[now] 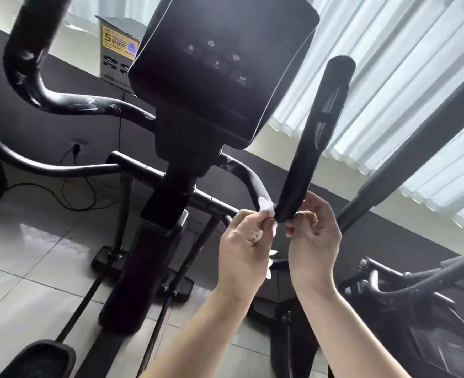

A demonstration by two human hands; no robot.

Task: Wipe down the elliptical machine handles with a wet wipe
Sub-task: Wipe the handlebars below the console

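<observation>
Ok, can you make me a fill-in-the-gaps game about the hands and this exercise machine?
1. The left hand pinches a crumpled wet wipe that is coloured ____.
2. The right hand grips the bottom of the upright handle, which is coloured ____.
3. The floor is covered with shiny grey ____.
Missing words: white, black, tiles.

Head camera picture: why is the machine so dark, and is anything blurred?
Head view: bright curtains backlight the console and right handle, leaving them near black; floor tiles show glare; the upper-left foam grip is motion-smeared; the wet wipe is washed-out white.
</observation>
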